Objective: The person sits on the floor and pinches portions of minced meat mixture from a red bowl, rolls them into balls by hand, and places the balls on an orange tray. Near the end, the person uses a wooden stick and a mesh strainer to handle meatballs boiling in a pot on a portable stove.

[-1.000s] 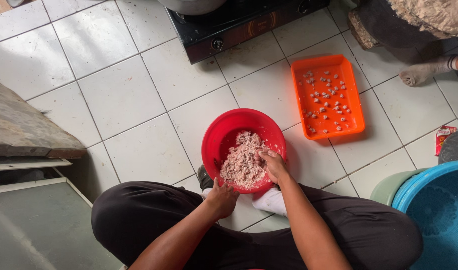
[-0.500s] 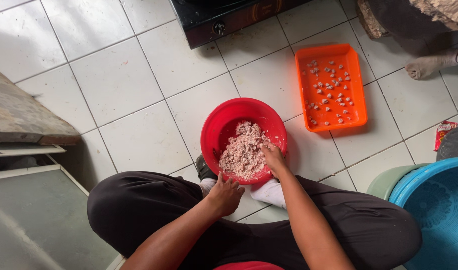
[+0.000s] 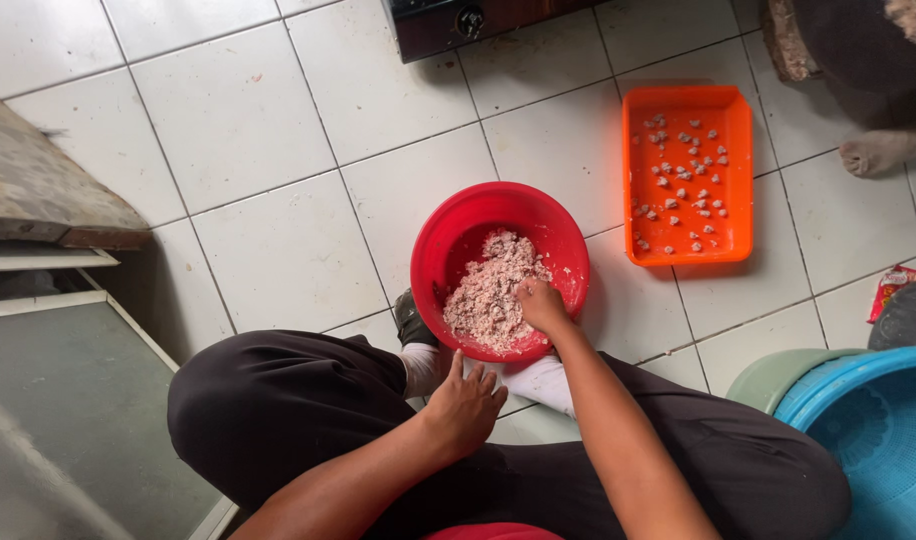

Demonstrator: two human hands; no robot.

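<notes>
Two bare hands work at one red bowl (image 3: 458,240) on the white tiled floor (image 3: 248,130). The fingers of the right hand (image 3: 541,305) are curled and pressed down into the pale pink minced mixture (image 3: 488,290); their tips are hidden in it, so I cannot tell if they grip a portion or only push on it. The mixture lies in the near half of the bowl, directly under and to the left of these fingers. The left hand (image 3: 466,405) rests just below the near rim of the bowl, its fingers loosely spread and holding nothing, the thumb pointing up toward the rim. Both forearms come out over legs in dark trousers (image 3: 278,410). To the right of the bowl, a little apart, is an orange rectangular tray (image 3: 733,180) with small pale pieces scattered in it. A blue basket (image 3: 868,440) stands at the lower right.
</notes>
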